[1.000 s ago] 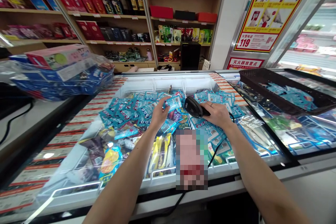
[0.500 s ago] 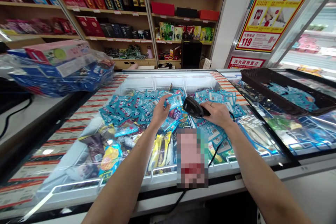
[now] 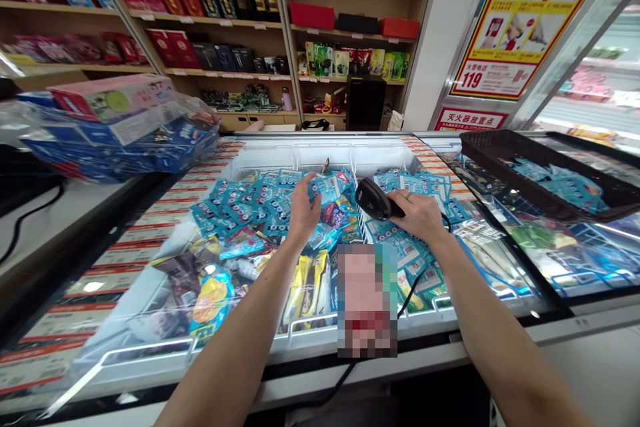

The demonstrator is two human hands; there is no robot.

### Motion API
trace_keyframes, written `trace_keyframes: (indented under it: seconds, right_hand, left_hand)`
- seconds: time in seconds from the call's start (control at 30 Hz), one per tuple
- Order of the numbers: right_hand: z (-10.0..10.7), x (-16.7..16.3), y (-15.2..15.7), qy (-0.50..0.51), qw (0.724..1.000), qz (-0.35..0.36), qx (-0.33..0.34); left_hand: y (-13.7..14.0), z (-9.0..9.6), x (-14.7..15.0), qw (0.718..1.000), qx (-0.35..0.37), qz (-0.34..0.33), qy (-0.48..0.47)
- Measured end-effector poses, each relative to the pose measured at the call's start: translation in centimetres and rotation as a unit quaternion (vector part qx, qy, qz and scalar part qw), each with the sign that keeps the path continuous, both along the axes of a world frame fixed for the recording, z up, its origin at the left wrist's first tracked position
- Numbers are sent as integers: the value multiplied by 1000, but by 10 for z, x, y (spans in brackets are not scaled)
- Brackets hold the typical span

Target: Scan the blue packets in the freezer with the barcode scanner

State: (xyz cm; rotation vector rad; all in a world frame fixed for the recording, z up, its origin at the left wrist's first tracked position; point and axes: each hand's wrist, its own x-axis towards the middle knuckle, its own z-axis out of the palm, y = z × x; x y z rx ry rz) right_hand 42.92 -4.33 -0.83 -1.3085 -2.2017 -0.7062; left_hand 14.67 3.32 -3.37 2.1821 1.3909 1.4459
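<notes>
My left hand (image 3: 306, 211) pinches the left edge of a small blue packet (image 3: 327, 188), whose white barcode label faces up. In my right hand (image 3: 419, 215) is a black barcode scanner (image 3: 374, 199), its head pointing left toward that packet. The scanner's black cable (image 3: 411, 295) trails down past the front edge. Many similar blue packets (image 3: 237, 203) lie spread on the left, and more blue packets (image 3: 400, 247) lie under and beside my right hand. They rest over the chest freezer (image 3: 383, 152); whether all lie on its glass is hard to tell.
Yellow ice-cream wrappers (image 3: 307, 283) show inside the freezer near a blurred-out patch. A dark basket (image 3: 550, 177) holding blue packets stands at right. Plastic-wrapped boxes (image 3: 120, 123) sit at left. Shelves (image 3: 210, 20) with bottles and boxes line the back.
The left hand and the held packet have shifted slightly left and up. The scanner has moved a little right with the right hand. The view has shifted slightly.
</notes>
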Motion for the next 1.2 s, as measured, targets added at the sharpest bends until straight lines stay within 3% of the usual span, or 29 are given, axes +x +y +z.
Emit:
trace_keyframes:
  seconds: [0.1, 0.27, 0.33, 0.53, 0.63, 0.93, 1.2]
  right_hand:
    - [-2, 3, 1, 5, 1000, -18, 1]
    - [-2, 6, 0, 15, 999, -35, 2]
    - [-2, 6, 0, 18, 999, -45, -2]
    - [-3, 9, 0, 22, 997, -69, -11]
    - [-2, 9, 0, 26, 996, -79, -15]
    - [-4, 12, 2, 47, 993, -108, -7]
    - [-2, 14, 2, 68, 990, -123, -4]
  left_hand:
    - [-6, 6, -2, 997, 34, 65, 24]
    - [-18, 14, -9, 979, -3, 187, 82]
    - [-22, 15, -9, 973, 8, 197, 116]
    - [-21, 8, 1, 965, 34, 18, 258]
    - [-18, 3, 0, 961, 21, 17, 274]
    - [-17, 5, -7, 952, 52, 97, 286]
    - [-16, 8, 23, 944, 37, -75, 319]
